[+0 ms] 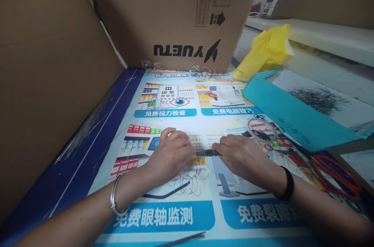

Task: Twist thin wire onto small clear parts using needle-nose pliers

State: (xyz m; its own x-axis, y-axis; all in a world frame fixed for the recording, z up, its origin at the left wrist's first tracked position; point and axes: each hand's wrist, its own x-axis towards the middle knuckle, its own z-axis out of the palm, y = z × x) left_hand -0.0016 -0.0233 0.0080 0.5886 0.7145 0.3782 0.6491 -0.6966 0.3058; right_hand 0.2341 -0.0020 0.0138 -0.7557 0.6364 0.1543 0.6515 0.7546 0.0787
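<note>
Pliers (208,153) are gripped in the right hand (244,157). By their tip, the left hand (171,157) is closed; what is held cannot be told.

From where I'm standing, one camera is riding on the person's head, looking forward and down over the bench (201,184) towards the printed carton (175,17). It is facing that carton nearly head-on, with the carton filling the upper middle of the view. The lens is hovering above the near side of the bench, taking in the left hand (173,153) and right hand (241,153) at close range, on the near side of the carton. Its wide view is also catching the turquoise box (277,114), right of the carton.
</note>
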